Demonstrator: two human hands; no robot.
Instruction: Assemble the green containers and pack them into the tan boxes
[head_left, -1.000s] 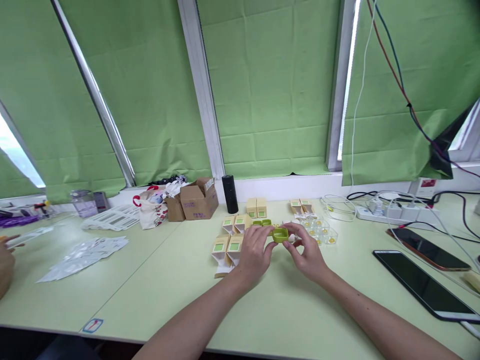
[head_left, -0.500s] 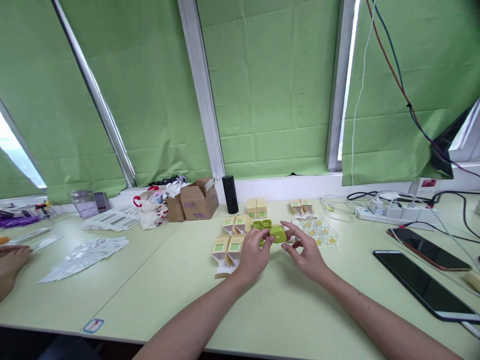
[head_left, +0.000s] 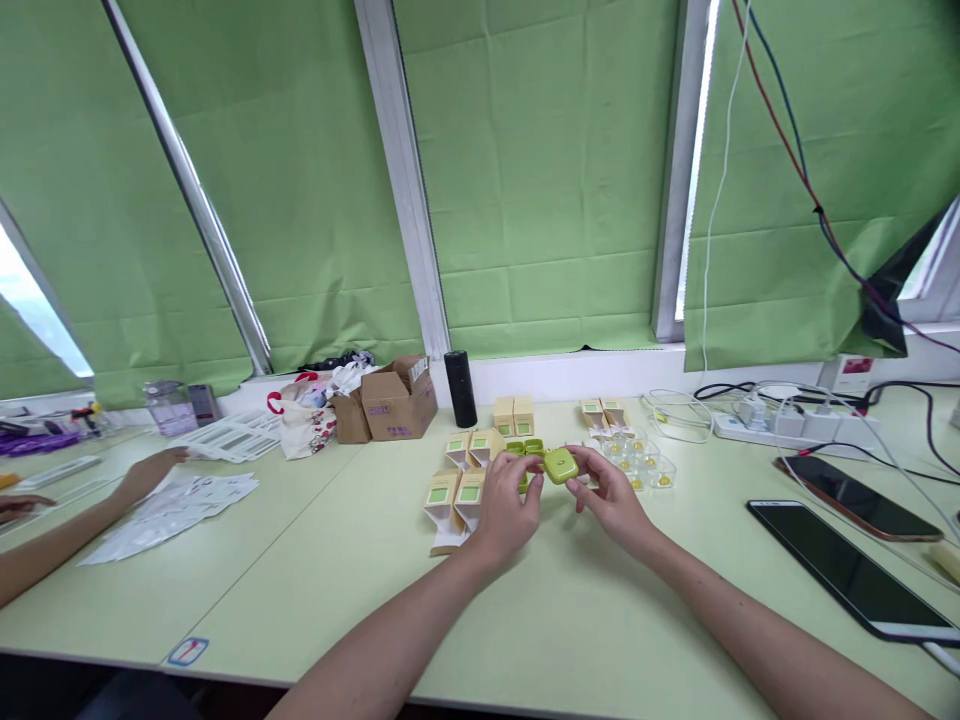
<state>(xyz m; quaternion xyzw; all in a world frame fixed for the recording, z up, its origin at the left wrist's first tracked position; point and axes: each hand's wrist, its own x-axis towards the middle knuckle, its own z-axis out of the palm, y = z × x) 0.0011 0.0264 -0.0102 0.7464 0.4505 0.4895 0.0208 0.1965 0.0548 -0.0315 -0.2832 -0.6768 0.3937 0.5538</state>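
A small, rounded-square green case [head_left: 560,465] is held up just above the table between my two hands. My right hand [head_left: 611,500] grips its right side between thumb and fingers. At the opposite edge, the fingertips of my left hand [head_left: 511,505] close on the case's left corner. More green cases [head_left: 533,447] lie behind my left hand, which partly hides them. Beige boxes with green labels [head_left: 441,493] stand to the left of that hand, some with flaps hanging open. Beyond my right hand sit several clear containers with yellow pieces [head_left: 628,452].
More beige boxes [head_left: 514,415] stand farther back, near a black cylinder [head_left: 460,389] and an open cardboard carton [head_left: 399,400]. Two phones [head_left: 855,568] and a power strip with cables [head_left: 799,428] lie right. Another person's hand [head_left: 154,472] reaches over white sheets [head_left: 176,510] at left.
The green case has turned so its flat face shows, and my right fingers have closed on its right side. At left, the other person's arm has reached out over the sheets.
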